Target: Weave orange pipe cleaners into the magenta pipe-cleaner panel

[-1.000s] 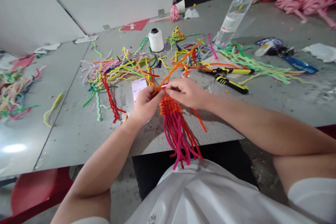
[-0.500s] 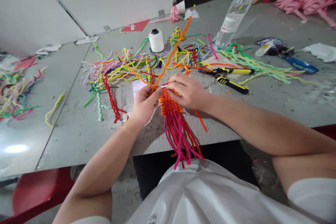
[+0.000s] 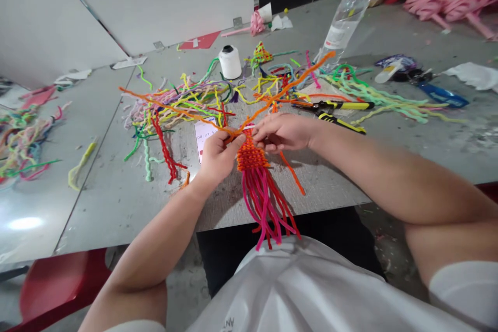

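Note:
My left hand (image 3: 222, 154) is closed on an orange fuzzy cord (image 3: 286, 92) at the top left of a small woven piece (image 3: 252, 156). Two long ends of the cord stretch out, one to the far left and one to the upper right. The piece is orange and red, with pink and red strands (image 3: 264, 202) hanging toward my lap. At its upper right edge, my right hand (image 3: 278, 132) has its fingers curled together; what they pinch is hidden. A thin white strip (image 3: 249, 127) shows along the top edge, between the hands.
Behind my hands lie a heap of coloured cords (image 3: 175, 101), a white thread spool (image 3: 230, 62) and yellow-black pliers (image 3: 338, 109). A phone (image 3: 202, 132) lies by my left hand. A clear bottle (image 3: 348, 15) stands tilted in view at the back right.
The orange cord's ends have spread apart, one swinging left, the other dropping to the right. My right hand has shifted slightly right and its fingers have curled in. The left hand still grips.

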`<state>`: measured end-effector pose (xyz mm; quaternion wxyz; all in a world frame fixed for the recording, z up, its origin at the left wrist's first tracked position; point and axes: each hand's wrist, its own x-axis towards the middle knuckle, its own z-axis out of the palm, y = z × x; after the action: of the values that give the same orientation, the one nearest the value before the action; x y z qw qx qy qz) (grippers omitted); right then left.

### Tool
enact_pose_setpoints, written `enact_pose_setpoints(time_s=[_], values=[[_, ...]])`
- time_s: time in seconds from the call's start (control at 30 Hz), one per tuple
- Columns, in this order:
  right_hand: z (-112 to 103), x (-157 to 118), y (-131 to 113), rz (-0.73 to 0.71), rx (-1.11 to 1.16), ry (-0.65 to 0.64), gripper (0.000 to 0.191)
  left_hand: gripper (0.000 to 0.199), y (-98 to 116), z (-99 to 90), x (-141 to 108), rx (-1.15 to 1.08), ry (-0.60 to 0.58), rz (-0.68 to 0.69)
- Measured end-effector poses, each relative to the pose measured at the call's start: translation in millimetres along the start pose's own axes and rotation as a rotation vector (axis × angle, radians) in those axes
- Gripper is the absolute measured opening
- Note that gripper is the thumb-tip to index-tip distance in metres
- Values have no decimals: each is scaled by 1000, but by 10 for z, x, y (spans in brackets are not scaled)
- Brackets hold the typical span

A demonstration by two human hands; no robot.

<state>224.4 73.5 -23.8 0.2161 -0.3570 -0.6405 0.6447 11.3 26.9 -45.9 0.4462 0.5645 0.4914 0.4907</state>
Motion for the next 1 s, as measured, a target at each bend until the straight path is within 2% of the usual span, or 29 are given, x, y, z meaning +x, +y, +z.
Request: enact_pose_setpoints(time_s=[0.07, 0.13, 0.23, 0.3, 0.43, 0.57, 0.67, 0.8, 0.87, 1.0], values=[[-7, 4, 9, -58, -46, 78, 23, 31, -9, -1, 15, -21, 27, -4], [20, 10, 45, -194, -165, 204, 16, 31, -18, 4, 35, -44, 48, -11], [65, 29, 149, -519, -549, 409, 11, 31, -23, 31, 52, -111, 77, -50], [80, 41, 230, -676, -784, 476, 11, 32, -7, 55, 48, -171, 86, -91], [101, 35, 313, -781, -1019, 531, 19, 35, 76, 77, 24, -268, 77, -150], [128, -4, 289, -802, -1094, 574, 27, 40, 139, 66, 12, -317, 71, -162], [151, -13, 262, -787, -1031, 568, 27, 40, 119, 55, 22, -308, 80, -142], [186, -6, 200, -690, -754, 490, 19, 32, 41, 24, 55, -234, 87, -94], [189, -9, 148, -527, -513, 384, 17, 29, 19, -4, 71, -182, 80, -66], [130, -11, 66, -82, 112, 74, 25, 25, 32, -55, 76, -100, 38, -22]])
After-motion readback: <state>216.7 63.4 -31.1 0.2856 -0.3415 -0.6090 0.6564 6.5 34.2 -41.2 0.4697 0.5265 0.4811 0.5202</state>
